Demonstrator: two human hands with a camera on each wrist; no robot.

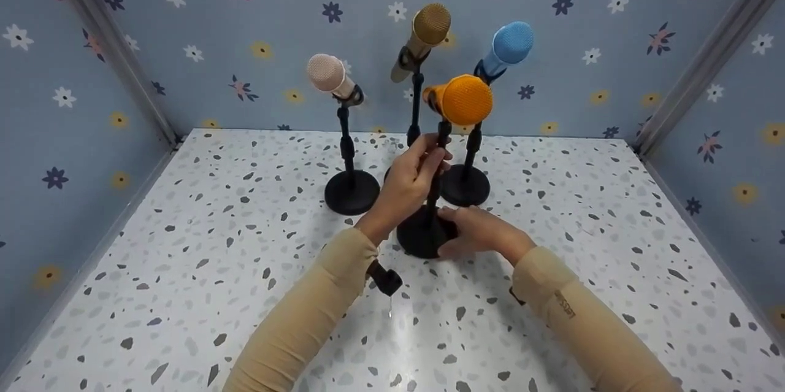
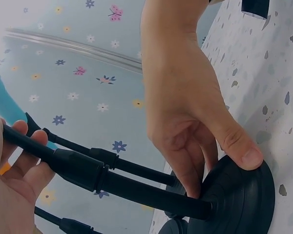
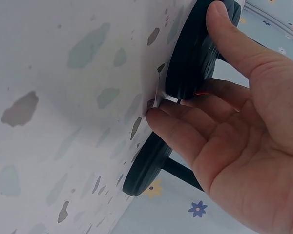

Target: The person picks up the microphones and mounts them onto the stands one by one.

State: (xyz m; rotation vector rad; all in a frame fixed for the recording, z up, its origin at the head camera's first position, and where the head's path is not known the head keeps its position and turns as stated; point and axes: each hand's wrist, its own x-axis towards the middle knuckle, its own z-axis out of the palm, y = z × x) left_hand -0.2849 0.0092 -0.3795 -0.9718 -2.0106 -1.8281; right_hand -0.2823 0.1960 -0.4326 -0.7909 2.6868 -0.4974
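Observation:
An orange microphone (image 1: 467,100) sits tilted in the clip of a black desktop stand (image 1: 419,237). My left hand (image 1: 403,176) grips the upper pole; its fingers curl round the shaft (image 2: 136,187) in the left wrist view. Low on the right side, my right hand (image 1: 481,230) holds the round base, its thumb on the rim and the other fingers bent against the far side. In the right wrist view those fingertips (image 3: 158,117) lie close to the tabletop. The base looks slightly tipped there, though whether it is fully off the table I cannot tell.
Behind stand a pale pink microphone (image 1: 327,73) at left, a gold one (image 1: 432,25) in the middle and a blue one (image 1: 514,42) at right, each on a black stand. The speckled white table (image 1: 202,294) meets patterned blue walls (image 1: 257,24) at back and sides.

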